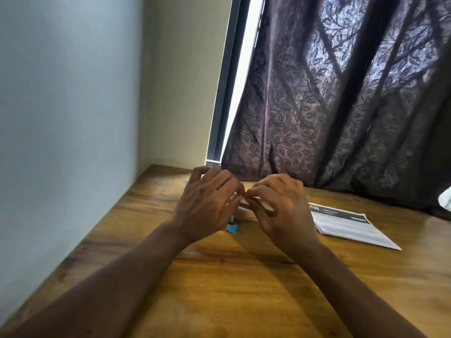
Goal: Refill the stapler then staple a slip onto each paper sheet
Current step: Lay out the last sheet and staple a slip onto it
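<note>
Left hand (210, 206), right hand (280, 206): fingers curled, tips meeting above table (244, 289); whether they hold anything cannot be told. Blue object (231, 227): under left hand, mostly hidden. Sheets (351, 228): flat, right of hands

blue stapler (231, 227), mostly hidden; printed paper sheets (351, 228) lie flat, stacked, apart to its right.

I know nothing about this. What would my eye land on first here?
Two bare hands, the left hand and right hand, meet fingertip to fingertip above the wooden table, fingers curled over something too small to make out. A dark leaf-patterned curtain fills the upper right, and printed paper sheets lie on the table's right side.
</note>
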